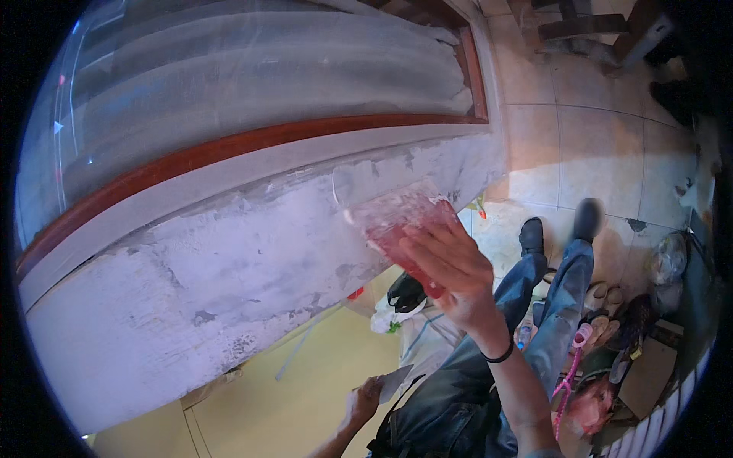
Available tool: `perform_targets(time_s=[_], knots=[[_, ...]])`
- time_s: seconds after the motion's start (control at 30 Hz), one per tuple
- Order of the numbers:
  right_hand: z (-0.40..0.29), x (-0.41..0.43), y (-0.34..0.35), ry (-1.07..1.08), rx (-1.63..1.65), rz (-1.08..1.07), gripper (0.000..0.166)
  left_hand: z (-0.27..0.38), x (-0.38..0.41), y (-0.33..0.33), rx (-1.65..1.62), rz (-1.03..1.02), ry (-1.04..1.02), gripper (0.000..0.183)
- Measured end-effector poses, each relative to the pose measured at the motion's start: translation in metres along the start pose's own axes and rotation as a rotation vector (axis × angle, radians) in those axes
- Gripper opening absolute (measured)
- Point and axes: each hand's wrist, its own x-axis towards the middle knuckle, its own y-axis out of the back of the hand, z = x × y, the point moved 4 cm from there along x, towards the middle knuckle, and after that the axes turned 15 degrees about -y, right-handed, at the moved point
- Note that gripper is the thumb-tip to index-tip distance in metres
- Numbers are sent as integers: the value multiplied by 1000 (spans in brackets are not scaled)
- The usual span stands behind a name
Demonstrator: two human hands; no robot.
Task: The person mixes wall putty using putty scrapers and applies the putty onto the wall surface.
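Observation:
My right hand [452, 257] grips a red flat plastering tool [401, 223] smeared with white filler. The tool lies against a wall strip [257, 246] coated in patchy white and grey plaster, and a whitish streak of filler runs just above it. Lower down, my left hand [366, 395] holds a flat grey scraper blade [395, 382] away from the wall, near my jeans. A dark band circles my right wrist. The handle of the scraper is hidden in my left fingers.
Above the plaster runs a reddish wooden frame [257, 137] around a pane with grey cloth behind it. A yellow panel [286, 401] is below. Shoes [598, 295], bags, a pink cord [567, 380] and a cardboard piece [647, 372] lie on the right, near wooden furniture legs [584, 26].

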Motion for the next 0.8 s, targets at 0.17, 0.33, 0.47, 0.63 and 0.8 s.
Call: perform_targets(time_s=[0.17,0.33,0.47,0.63,0.8], knots=[[35,25,7,-45,-44,185,67,4,3,1,32,6,-39,19],[41,4,-21,-27,-143,67,68,-4,3,-7,41,-8,-23,21],[50,-6,-3,-35,1,49,68,-5,4,-1,45,20,-64,22],[81,12,14,-120,-69,187,69,9,10,1,26,17,-82,22],[78,-2,-11,-125,-106,69,69,14,11,3,22,21,-87,22]])
